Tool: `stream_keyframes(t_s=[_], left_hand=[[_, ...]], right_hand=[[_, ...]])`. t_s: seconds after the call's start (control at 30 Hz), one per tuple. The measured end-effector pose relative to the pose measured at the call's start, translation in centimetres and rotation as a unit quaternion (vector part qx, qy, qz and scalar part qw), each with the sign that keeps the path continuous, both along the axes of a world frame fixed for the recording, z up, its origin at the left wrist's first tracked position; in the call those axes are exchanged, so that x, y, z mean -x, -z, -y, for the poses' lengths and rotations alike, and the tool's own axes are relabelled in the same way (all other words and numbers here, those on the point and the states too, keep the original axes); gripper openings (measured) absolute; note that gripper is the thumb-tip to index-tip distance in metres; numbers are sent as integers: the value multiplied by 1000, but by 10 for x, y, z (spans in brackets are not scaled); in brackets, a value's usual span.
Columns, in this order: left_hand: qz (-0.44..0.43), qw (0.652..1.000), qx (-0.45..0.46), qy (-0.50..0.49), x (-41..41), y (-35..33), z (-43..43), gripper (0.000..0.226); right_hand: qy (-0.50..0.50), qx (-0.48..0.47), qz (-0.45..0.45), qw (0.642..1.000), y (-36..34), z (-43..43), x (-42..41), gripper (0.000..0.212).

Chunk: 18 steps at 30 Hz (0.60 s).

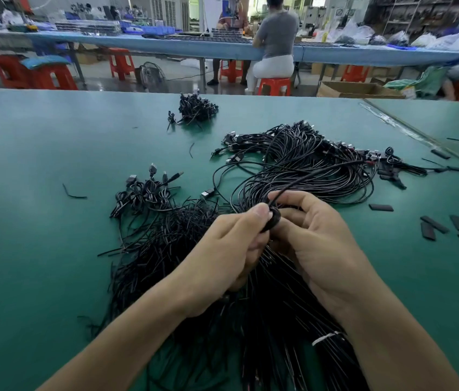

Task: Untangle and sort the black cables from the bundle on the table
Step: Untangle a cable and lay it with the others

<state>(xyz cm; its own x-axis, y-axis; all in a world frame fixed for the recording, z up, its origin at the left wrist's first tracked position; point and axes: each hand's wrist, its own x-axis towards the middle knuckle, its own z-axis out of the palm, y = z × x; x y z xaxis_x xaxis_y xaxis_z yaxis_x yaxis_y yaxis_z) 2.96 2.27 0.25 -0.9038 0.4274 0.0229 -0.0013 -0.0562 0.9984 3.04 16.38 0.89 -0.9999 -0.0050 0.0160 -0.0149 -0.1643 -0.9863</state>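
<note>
A single black cable (273,221) is pinched into a small coil between two hands above a green table (39,165). The left hand (231,244) presses it with the thumb, and the right hand (315,241) is curled round its far side. From the coil, the cable's free length is seen running up and away to the right, toward the main bundle (307,165). That bundle lies beyond the hands and nearer the right one. The strand's long axis follows that diagonal, so it is judged that it would be freed by a pull back toward the body. Coiled cables (143,193) with USB plugs are laid to the left, and a second small heap (197,108) sits farther off. No container is seen on the table. A cardboard box (358,90) stands on the floor beyond, its contents hidden.
</note>
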Motion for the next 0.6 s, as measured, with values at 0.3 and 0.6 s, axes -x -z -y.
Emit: stream_keyframes(t_s=[0.3, 0.6], left_hand=[[-148, 981, 110, -54, 2, 0, 5, 51], [-143, 971, 137, -131, 10, 10, 8, 39]], right_hand=[[21, -96, -115, 988, -5, -2, -5, 24], [-5, -118, -112, 987, -7, 1, -6, 33]])
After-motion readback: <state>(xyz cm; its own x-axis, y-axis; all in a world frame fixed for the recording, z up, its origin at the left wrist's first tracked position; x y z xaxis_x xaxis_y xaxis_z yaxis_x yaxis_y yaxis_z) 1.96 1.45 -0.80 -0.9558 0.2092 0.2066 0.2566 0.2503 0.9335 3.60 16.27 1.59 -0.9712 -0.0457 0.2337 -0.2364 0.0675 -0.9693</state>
